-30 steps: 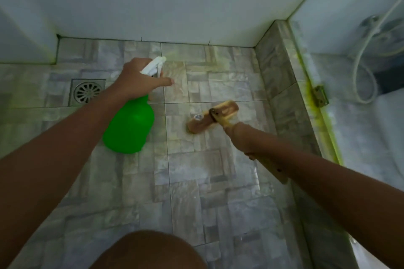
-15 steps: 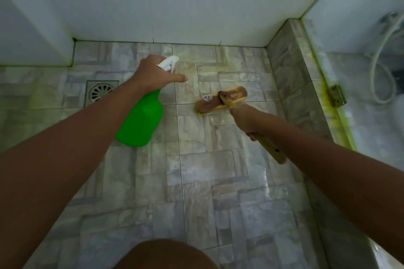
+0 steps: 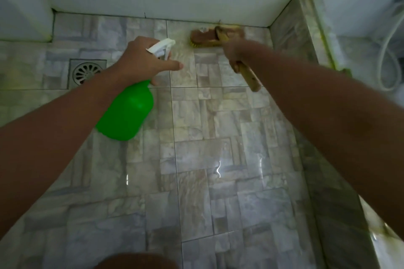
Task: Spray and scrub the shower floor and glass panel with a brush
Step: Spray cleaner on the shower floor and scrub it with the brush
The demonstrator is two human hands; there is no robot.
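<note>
A green spray bottle (image 3: pixel 126 111) with a white trigger head hangs above the grey tiled shower floor (image 3: pixel 218 159); my left hand (image 3: pixel 140 59) grips its neck, index finger stretched out. My right hand (image 3: pixel 237 53) holds the wooden handle of a scrub brush (image 3: pixel 209 36). The brush head lies bristles-down on the floor against the far white wall. The glass panel (image 3: pixel 360 17) stands at the right, above a tiled kerb, with green-yellow grime along its lower edge.
A square metal floor drain (image 3: pixel 87 71) sits at the left. A raised tiled kerb (image 3: pixel 293 35) borders the floor on the right. Behind the glass hangs a white shower hose (image 3: pixel 387 67). My knee (image 3: pixel 135 261) shows at the bottom edge.
The brush has slid away from me across the floor to the foot of the far wall. My left hand with the bottle stays roughly in place.
</note>
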